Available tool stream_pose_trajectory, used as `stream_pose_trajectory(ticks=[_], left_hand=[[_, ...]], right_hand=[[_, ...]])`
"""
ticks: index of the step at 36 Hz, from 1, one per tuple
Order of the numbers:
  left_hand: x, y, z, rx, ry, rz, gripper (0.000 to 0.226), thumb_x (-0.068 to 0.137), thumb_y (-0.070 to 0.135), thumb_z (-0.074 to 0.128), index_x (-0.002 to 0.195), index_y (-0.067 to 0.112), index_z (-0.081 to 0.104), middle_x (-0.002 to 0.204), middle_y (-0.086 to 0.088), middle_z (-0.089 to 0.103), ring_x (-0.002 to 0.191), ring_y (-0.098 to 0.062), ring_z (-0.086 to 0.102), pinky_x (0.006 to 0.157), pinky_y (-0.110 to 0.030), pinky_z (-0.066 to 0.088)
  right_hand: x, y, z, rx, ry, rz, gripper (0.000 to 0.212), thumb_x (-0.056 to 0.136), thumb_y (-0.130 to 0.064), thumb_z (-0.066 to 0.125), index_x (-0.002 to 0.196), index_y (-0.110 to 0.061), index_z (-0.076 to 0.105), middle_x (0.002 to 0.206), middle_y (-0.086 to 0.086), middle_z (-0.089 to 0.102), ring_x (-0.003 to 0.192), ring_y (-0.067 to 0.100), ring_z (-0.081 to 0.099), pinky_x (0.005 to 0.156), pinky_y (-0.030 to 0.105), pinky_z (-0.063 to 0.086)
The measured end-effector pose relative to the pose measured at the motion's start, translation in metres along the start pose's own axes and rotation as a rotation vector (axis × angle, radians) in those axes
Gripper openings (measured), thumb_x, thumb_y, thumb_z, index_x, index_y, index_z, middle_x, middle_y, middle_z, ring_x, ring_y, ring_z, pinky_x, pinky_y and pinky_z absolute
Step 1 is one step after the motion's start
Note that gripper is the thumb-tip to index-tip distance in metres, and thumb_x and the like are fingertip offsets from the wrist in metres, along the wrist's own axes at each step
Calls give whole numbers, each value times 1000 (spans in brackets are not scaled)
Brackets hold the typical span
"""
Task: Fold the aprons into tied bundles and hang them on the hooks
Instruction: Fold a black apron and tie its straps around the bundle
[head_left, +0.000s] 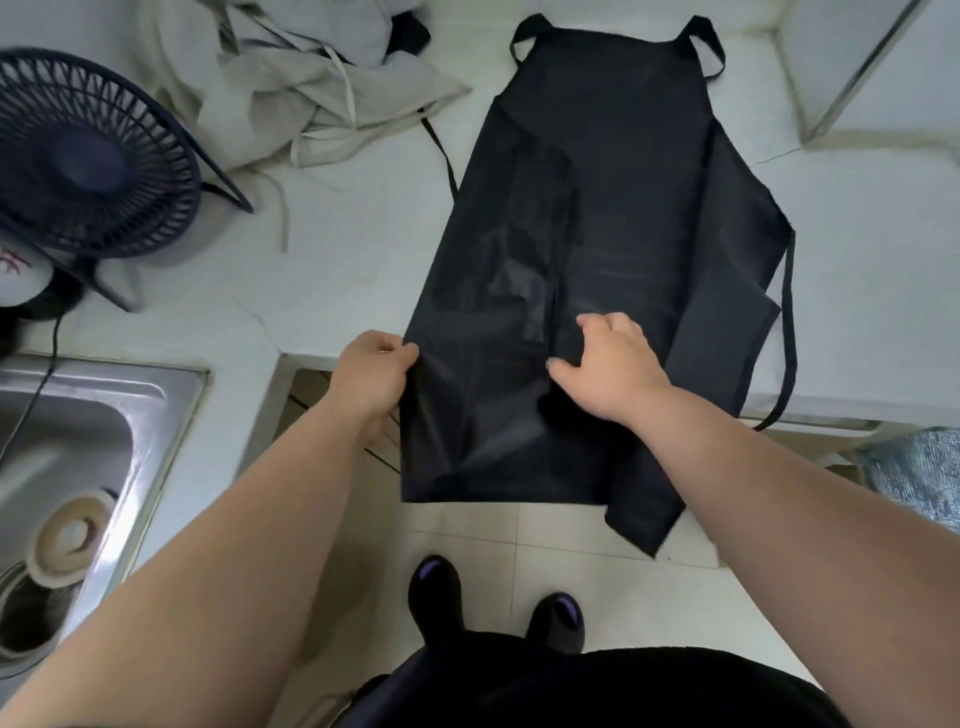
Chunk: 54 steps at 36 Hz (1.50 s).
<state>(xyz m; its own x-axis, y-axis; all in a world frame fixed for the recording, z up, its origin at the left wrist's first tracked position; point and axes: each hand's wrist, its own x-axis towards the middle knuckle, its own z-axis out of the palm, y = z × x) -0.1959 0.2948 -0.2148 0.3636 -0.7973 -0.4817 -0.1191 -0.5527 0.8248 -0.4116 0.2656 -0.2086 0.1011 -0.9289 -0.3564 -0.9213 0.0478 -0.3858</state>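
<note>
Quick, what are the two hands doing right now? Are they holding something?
Left hand: pinches the left edge of the black apron.
Right hand: fingers curled, gripping a fold near the apron's middle.

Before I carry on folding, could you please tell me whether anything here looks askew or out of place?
The black apron overhangs the counter edge, its lower right corner drooping lowest. The pale aprons lie crumpled beside the fan, straps trailing.
</note>
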Motion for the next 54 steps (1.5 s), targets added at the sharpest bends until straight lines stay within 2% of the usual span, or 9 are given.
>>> stream_pose_trajectory(ticks=[6, 13, 19, 25, 28, 36, 47, 51, 54], left_hand=[[-1, -8, -8, 264, -22, 91, 27, 88, 32, 66, 100, 18, 46, 91, 4, 61, 79, -14, 59, 65, -29, 47], [-4, -18, -17, 458, -3, 156, 35, 90, 16, 62, 112, 21, 35, 83, 6, 62, 71, -8, 54, 55, -18, 34], [-5, 4, -14, 805, 61, 277, 49, 86, 29, 64, 127, 18, 41, 111, -2, 45, 99, -23, 52, 69, -32, 41], [7, 21, 0, 1091, -233, 601, 49, 100, 37, 39, 148, 30, 31, 158, 0, 20, 143, -22, 20, 116, -41, 24], [18, 24, 8, 1251, -364, 561, 51, 101, 42, 34, 150, 33, 24, 160, 2, 12, 148, -23, 5, 117, -52, 8], [45, 40, 27, 1365, -403, 629, 63, 97, 56, 33, 152, 34, 12, 160, -2, 7, 147, -26, 4, 118, -52, 10], [73, 73, 68, 1399, -432, 484, 68, 97, 57, 33, 152, 34, 2, 161, -1, -7, 148, -27, -8, 116, -56, 6], [76, 88, 81, 1342, -342, 463, 69, 91, 54, 47, 150, 32, 20, 161, -1, 6, 148, -27, -3, 114, -57, 6], [71, 97, 97, 1235, -225, 550, 61, 87, 49, 55, 143, 30, 38, 155, 1, 21, 143, -25, 16, 114, -50, 18]], right_hand=[[-8, -25, 3, -27, 78, 83, 47, 96, -36, 42, 139, -16, 40, 138, 9, 44, 125, 30, 41, 103, 39, 31], [-8, -30, 8, 11, 8, 109, 77, 85, -61, 51, 144, -18, 29, 139, 9, 35, 127, 30, 37, 104, 42, 36], [-4, -29, 0, -35, -72, 81, 79, 85, -55, 57, 147, -18, 26, 146, 7, 29, 131, 30, 34, 107, 41, 32], [-3, -27, -15, 15, 26, 209, 63, 92, -53, 46, 144, -20, 34, 142, 9, 41, 128, 33, 40, 104, 43, 36], [-2, -22, -18, 13, 41, 234, 56, 96, -43, 43, 146, -22, 30, 146, 10, 38, 130, 34, 39, 106, 43, 35], [18, -9, -13, -204, -170, 223, 59, 99, -49, 30, 151, -33, 7, 160, 6, -2, 143, 29, 17, 114, 43, 18], [65, 16, -56, -52, -246, 151, 60, 98, -46, 38, 151, -29, 14, 160, 3, 3, 146, 22, 13, 115, 36, 13], [77, 31, -80, 271, 156, 171, 42, 97, -30, 46, 138, -20, 47, 138, 0, 52, 127, 20, 46, 100, 27, 35], [87, 49, -97, 237, 466, 294, 42, 93, -26, 46, 134, -18, 48, 129, 7, 56, 118, 30, 51, 95, 36, 39]])
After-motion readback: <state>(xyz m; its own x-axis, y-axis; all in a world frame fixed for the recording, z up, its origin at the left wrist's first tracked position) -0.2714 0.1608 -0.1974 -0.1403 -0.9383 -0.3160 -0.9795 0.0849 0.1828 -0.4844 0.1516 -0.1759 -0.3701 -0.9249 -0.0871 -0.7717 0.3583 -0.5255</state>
